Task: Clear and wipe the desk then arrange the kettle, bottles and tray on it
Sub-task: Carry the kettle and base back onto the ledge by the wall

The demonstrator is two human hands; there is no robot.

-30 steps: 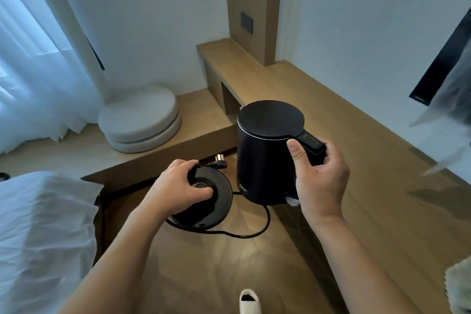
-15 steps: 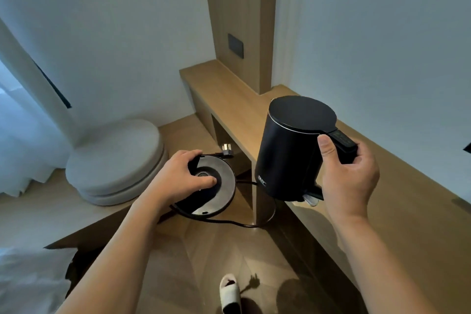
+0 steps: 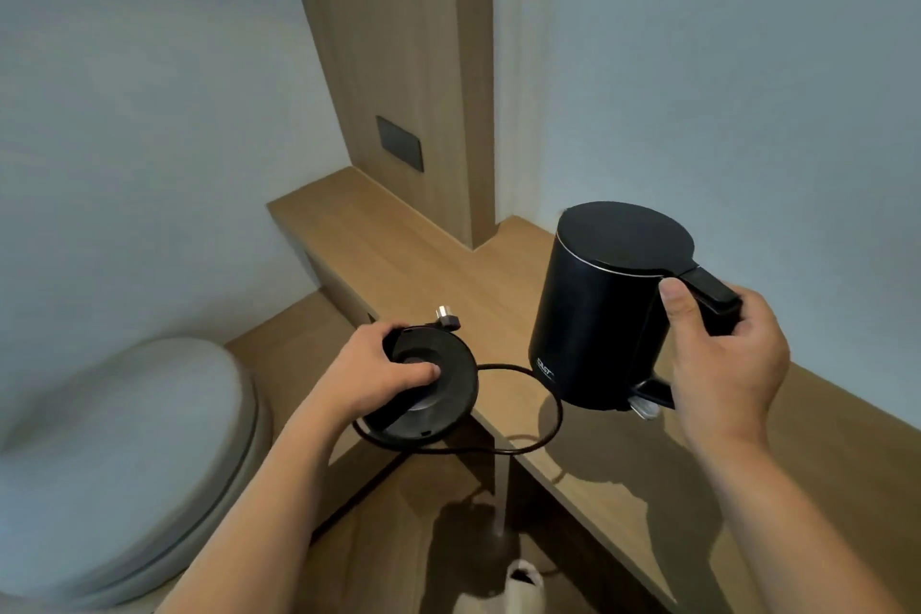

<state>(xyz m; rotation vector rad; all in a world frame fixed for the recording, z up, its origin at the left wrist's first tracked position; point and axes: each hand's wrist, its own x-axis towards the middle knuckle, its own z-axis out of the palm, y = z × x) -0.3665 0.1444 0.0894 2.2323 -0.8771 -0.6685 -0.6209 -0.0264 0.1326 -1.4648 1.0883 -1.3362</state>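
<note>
head view: kettle, matte black cylinder with a flat lid, is held above the desk by the right hand, fingers clamped round its handle. left hand grips the round black base at the desk edge, cord looping below. advice: seat the base flat first, cord free, then lower the kettle upright. desk is smooth wood.

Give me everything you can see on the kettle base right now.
The kettle base is a round black disc with a raised grey connector at its centre. The left hand grips it, thumb on top, and holds it tilted beside the desk edge. Its black cord loops out toward the desk, and the plug sticks up behind it. It sits apart from the kettle that the right hand holds.
</note>
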